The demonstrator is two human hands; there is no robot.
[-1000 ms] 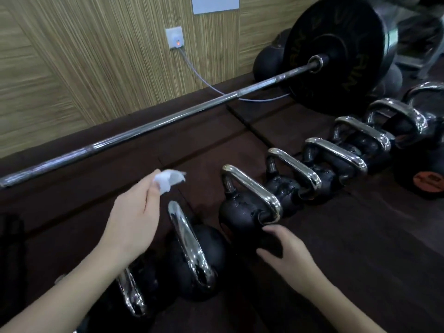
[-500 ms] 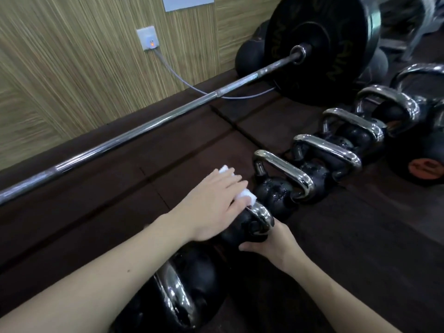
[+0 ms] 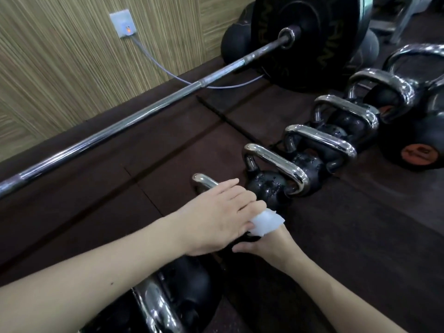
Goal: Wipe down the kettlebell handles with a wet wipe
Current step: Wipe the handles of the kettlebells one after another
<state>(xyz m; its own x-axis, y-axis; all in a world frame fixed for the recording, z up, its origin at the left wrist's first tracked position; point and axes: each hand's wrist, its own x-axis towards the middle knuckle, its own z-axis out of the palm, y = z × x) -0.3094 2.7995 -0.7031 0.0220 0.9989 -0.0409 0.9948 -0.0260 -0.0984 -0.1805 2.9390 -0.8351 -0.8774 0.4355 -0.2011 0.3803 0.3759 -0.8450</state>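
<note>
A row of black kettlebells with chrome handles runs across the dark floor mat from bottom centre to upper right. My left hand (image 3: 217,217) lies over the chrome handle (image 3: 204,181) of one kettlebell and presses a crumpled white wet wipe (image 3: 265,222) against its near end. Only the far end of that handle shows. My right hand (image 3: 269,243) grips the body of the same kettlebell from the near side, mostly hidden under the left hand. The neighbouring kettlebell (image 3: 271,186) stands just beyond, its handle (image 3: 278,162) uncovered. Another kettlebell (image 3: 168,301) sits under my left forearm.
A long steel barbell (image 3: 134,121) with a large black plate (image 3: 310,37) lies along the wooden wall. A wall socket (image 3: 123,24) feeds a grey cable (image 3: 168,73) across the mat. A black weight with an orange label (image 3: 418,152) sits at right.
The wipe has slid along the handle from its far part to its near end, toward my right hand. The far chrome end has come into sight. My right hand stays on the kettlebell body.
</note>
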